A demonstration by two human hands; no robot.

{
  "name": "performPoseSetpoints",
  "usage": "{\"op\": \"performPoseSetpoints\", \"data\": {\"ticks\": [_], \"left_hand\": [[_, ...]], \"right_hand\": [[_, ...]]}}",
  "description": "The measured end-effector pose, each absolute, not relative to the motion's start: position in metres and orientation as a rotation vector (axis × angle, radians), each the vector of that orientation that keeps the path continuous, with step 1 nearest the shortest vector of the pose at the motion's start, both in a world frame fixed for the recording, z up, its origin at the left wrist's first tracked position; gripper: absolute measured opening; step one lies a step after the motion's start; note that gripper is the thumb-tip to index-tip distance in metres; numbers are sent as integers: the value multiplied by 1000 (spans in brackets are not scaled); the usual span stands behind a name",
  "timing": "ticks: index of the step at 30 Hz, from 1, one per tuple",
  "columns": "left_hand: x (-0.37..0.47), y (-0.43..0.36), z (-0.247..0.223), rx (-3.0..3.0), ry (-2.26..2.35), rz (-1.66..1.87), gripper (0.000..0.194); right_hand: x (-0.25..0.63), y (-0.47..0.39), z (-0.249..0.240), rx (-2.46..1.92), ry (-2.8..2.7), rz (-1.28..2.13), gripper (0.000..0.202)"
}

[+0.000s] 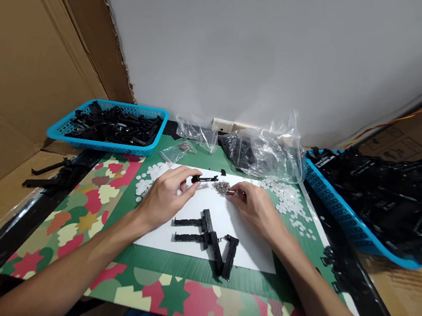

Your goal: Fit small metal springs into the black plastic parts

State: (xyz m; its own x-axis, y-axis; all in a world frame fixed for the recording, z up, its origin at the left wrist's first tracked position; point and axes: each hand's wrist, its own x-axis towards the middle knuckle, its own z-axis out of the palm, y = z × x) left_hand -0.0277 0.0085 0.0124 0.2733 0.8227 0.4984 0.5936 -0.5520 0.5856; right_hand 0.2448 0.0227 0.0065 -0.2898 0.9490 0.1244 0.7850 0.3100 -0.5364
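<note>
My left hand (172, 192) pinches a small black plastic part (204, 179) between thumb and fingers, holding it level above a white sheet (196, 201). Just right of that part lies a heap of tiny metal pieces (221, 187), too small to name. My right hand (251, 202) is closed on a thin metal tool (233, 192), possibly tweezers, whose tip is at the heap's right edge. Nearer to me, several longer black plastic parts (214, 240) lie across one another on the sheet. A small black piece (223, 172) sits behind the heap.
Blue baskets of black parts stand at left (152, 152) and right (344, 220). White discs lie in scattered groups at left (144, 182) and right (288, 198). Clear plastic bags (263, 152) rest at the back by the wall (273, 56). Cardboard (33, 47) borders the left.
</note>
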Motion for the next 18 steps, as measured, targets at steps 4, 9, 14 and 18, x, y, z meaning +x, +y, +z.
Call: {"op": "performPoseSetpoints", "data": {"ticks": [4, 9, 14, 18], "left_hand": [[-30, 11, 14, 2224, 1370, 1197, 22], [-31, 12, 14, 2209, 1401, 1197, 22], [-29, 11, 14, 2218, 1368, 1205, 22], [-29, 11, 14, 2211, 1376, 1222, 22]], "right_hand": [[250, 24, 8, -1562, -2150, 558, 12], [250, 22, 14, -1528, -2102, 555, 22], [239, 23, 10, -1454, -2140, 479, 31], [235, 27, 12, -1353, -2127, 520, 13]]}}
